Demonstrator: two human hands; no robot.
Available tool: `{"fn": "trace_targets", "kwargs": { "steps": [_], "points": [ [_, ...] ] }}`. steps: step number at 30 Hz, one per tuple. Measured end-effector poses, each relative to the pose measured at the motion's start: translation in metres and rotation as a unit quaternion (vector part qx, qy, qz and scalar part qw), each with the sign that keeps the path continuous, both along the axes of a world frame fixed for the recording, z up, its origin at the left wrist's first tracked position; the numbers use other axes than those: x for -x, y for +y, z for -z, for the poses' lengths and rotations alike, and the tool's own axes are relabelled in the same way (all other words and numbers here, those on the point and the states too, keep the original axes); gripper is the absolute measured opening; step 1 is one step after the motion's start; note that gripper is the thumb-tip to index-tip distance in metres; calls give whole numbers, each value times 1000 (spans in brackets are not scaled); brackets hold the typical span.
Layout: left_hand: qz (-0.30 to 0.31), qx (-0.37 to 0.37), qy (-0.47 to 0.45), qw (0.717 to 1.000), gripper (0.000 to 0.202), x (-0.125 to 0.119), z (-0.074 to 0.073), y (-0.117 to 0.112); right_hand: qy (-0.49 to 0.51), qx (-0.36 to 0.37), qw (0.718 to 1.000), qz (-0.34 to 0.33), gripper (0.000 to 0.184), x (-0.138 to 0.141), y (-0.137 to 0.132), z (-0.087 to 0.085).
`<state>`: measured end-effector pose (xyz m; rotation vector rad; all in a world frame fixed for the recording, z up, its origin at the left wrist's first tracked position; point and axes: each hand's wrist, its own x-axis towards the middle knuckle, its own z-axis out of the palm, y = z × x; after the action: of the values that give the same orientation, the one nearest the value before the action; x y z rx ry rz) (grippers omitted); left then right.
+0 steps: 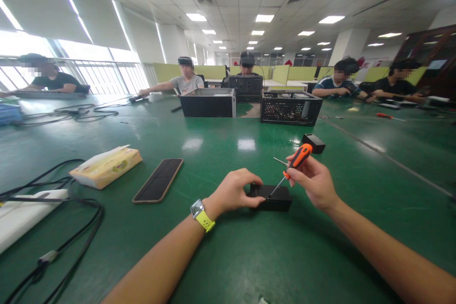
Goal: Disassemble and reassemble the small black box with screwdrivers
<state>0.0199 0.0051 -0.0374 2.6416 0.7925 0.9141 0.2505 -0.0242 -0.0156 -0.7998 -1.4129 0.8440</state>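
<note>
My left hand [237, 189] is closed on the left end of a small black box [280, 199] that lies on the green table, thumb at its near side and fingers behind. In my right hand [315, 183] is a screwdriver [302, 152] with an orange and black handle. Its shaft slants down to the left, and the tip meets the top of the box near my left thumb. A thin metal bit [280, 161] shows just left of my right fingers; whether they hold it I cannot tell. Behind my right hand sits another small black box [314, 143].
To the left lie a phone [158, 181], a tissue pack [107, 166], a white power strip [32, 213] and black cables [96, 213]. Two computer cases [210, 104] [291, 108] stand farther back. An orange screwdriver [390, 116] lies far right. Several people sit around the table.
</note>
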Motion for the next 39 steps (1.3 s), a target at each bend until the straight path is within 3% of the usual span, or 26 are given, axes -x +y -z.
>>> {"fn": "trace_targets", "kwargs": {
  "steps": [8,13,17,22,25,32,39],
  "points": [
    [3,-5,-1,1000,28,0,-1,-1,-3,-32,999,17,54,-3,0,2],
    [1,-2,1,1000,29,0,-3,-1,-56,-45,996,55,74,-2,-6,-2],
    [1,-2,4,1000,29,0,-3,-2,-92,-83,987,98,68,-5,-4,-2],
    [0,-6,-1,1000,28,0,-1,-2,-78,-124,975,165,37,-16,6,4],
    [0,-7,1,1000,29,1,-2,-2,-65,-123,976,167,26,-21,9,3],
    [-5,-4,3,1000,29,1,-6,-4,-51,-82,988,117,26,-28,9,-2],
    [1,-23,8,1000,29,1,-3,-3,-91,-102,967,216,16,-31,16,1]
  ]
}}
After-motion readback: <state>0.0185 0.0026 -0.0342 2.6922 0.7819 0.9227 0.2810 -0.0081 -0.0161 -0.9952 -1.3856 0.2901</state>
